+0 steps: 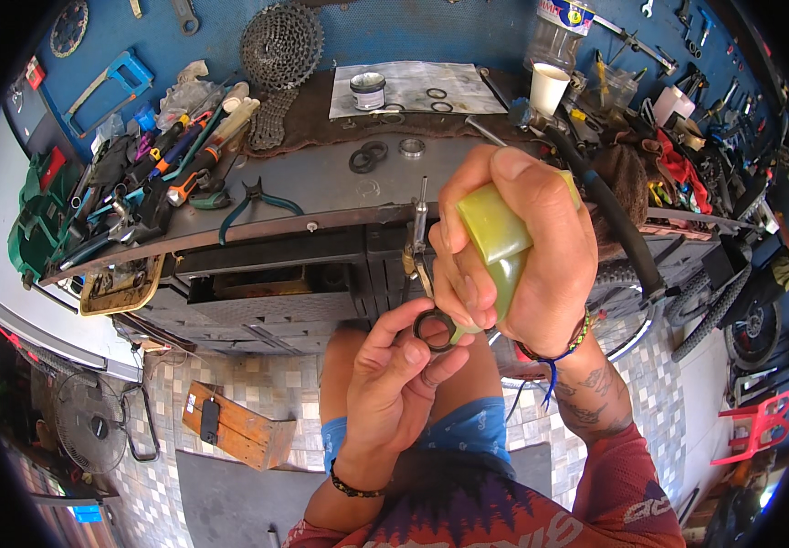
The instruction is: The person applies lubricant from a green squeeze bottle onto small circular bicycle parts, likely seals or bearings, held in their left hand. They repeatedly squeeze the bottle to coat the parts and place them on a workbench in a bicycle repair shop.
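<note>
In front of my body, my left hand (383,384) pinches a dark ring-shaped bearing (418,329) between thumb and fingers. Above it to the right, my right hand (552,256) is wrapped round a yellow-green squeeze bottle (493,228). The bottle tilts downward, its narrow end close to the ring; whether the two touch is hidden by fingers. On the bench beyond lie black rings (364,159) and a silver bearing ring (412,147). An open tub (368,91) stands on a stained white sheet (340,100) with several thin black rings.
Pliers (253,199) with teal handles rest on the grey bench (321,187), beside a heap of hand tools (171,160) at the left. A metal rod tool (423,205) rises from the bench's front edge. At the right are a white cup (548,89) and a dark tube (609,201).
</note>
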### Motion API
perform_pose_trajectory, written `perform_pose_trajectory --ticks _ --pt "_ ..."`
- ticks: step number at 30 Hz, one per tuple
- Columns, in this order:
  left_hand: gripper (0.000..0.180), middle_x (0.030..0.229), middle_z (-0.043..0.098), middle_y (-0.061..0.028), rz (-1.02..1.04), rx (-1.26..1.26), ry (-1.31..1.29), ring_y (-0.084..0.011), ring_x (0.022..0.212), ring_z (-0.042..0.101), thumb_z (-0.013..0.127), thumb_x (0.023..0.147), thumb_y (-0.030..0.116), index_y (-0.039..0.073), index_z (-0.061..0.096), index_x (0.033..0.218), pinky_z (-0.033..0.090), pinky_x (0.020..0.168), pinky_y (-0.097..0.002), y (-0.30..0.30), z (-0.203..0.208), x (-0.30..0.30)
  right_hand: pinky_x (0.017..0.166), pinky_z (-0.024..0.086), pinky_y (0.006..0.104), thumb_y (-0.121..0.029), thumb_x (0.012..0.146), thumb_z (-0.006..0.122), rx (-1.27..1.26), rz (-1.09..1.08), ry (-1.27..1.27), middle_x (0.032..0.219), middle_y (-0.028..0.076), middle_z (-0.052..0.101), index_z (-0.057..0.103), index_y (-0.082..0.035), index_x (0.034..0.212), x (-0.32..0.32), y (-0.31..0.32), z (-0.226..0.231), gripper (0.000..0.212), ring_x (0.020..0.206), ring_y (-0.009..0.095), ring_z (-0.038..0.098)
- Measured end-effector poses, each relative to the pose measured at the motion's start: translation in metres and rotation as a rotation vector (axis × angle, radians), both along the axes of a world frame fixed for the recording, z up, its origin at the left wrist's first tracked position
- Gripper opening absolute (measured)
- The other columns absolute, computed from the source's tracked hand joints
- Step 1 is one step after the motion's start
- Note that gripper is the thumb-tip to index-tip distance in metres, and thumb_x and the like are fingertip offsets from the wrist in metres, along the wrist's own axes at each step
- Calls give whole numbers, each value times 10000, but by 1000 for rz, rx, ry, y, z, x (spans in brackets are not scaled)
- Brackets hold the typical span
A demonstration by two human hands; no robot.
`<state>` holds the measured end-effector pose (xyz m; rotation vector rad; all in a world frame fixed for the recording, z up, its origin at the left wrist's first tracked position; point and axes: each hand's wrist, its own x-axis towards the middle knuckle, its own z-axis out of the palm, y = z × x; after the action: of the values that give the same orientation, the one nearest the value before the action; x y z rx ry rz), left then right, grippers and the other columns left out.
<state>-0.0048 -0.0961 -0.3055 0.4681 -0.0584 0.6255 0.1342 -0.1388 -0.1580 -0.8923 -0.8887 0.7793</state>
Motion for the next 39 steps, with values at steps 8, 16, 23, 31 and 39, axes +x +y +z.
perform_pose_trajectory --ticks 8,16,23,31,39 --pt "418 1326 662 -171 2 -12 13 -376 1254 671 633 1054 73 17 540 1458 609 1066 -449 -1 2 0 386 383 277 -316 1083 422 6 -13 -6 752 108 653 641 34 892 1 1 -1 456 441 125 513" --pt "418 1315 659 -164 9 -11 5 -381 1251 672 631 1054 70 17 537 1457 610 1065 -450 -2 1 0 344 340 306 -415 1101 322 -75 -153 -89 461 59 371 514 19 787 -9 4 7 569 342 152 317" --pt "421 1307 659 -163 3 -13 0 -364 1258 668 635 1051 66 15 532 1456 604 1074 -447 -3 0 1 389 394 273 -291 1091 396 4 -7 13 747 104 646 639 38 893 2 -1 -2 455 445 118 509" --pt "423 1312 653 -164 2 -19 3 -341 1257 669 635 1047 54 10 529 1455 599 1080 -446 -3 0 2 345 333 306 -416 1100 324 -67 -128 -79 463 54 364 514 16 798 -7 3 4 560 346 148 313" --pt "423 1323 641 -161 -3 -21 1 -313 1276 656 632 1046 43 10 526 1454 593 1090 -446 -3 -3 3 338 331 301 -427 1100 323 -60 -140 -79 458 47 355 514 15 805 -8 4 2 564 344 143 311"
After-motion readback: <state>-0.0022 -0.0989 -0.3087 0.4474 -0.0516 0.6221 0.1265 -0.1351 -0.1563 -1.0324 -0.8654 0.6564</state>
